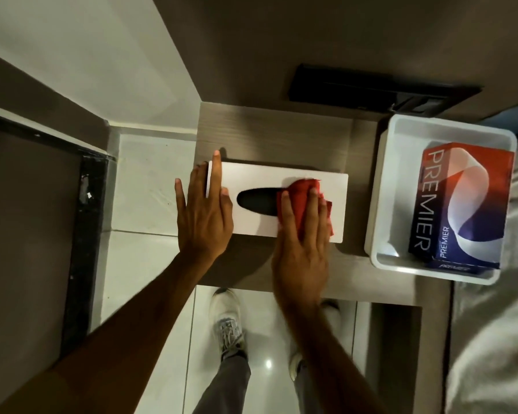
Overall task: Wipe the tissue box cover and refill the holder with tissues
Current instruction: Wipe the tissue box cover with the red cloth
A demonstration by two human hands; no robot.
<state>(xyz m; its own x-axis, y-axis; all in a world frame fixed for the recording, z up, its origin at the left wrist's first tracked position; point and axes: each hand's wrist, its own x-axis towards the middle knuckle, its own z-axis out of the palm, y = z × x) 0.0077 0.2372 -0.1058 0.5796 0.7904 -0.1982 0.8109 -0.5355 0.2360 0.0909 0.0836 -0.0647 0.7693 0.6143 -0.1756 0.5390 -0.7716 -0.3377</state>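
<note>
A white tissue box cover [260, 180] with a dark oval slot lies flat on a small wooden table [284, 132]. My left hand [204, 210] rests flat on the cover's left end, fingers spread over its edge. My right hand [304, 234] presses a red cloth [301, 195] onto the cover's right half, beside the slot. A red, white and blue PREMIER tissue box [458, 204] lies inside a white plastic bin [383, 189] to the right of the cover.
A black flat device [356, 85] sits against the wall behind the table. White bedding [497, 324] fills the right side. Pale floor tiles [150, 180] and my shoes [228, 321] are below; a dark door frame [84, 234] stands at left.
</note>
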